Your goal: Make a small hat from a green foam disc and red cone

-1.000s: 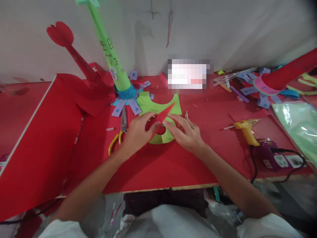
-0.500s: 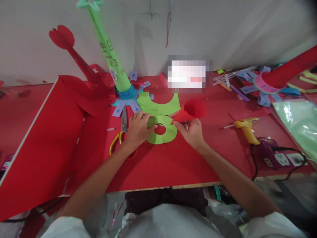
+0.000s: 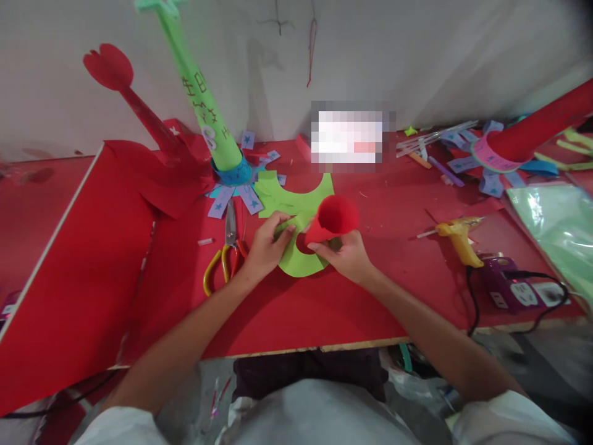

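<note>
Between my hands is a green paper ring (image 3: 301, 264) with a round hole in its middle. My left hand (image 3: 270, 244) pinches the ring's left upper edge. A red paper cone (image 3: 330, 217) is held by my right hand (image 3: 348, 253), its wide mouth tilted up and its narrow end over the ring's hole. Whether the tip enters the hole I cannot tell. Behind the ring lies a green paper scrap (image 3: 301, 201) with a curved cut-out. Scissors (image 3: 230, 232) with yellow and red handles rest left of my left hand.
A tall green paper cone (image 3: 220, 139) stands back left near a red sheet (image 3: 88, 272). A yellow glue gun (image 3: 463, 241) and a purple power box (image 3: 507, 284) with a cable are at right. Plastic bags (image 3: 556, 228) lie beyond them.
The red cone has moved left and down, from right of the ring to over its hole. My left hand's grip has shifted along the ring, which is slightly lifted and tilted.
</note>
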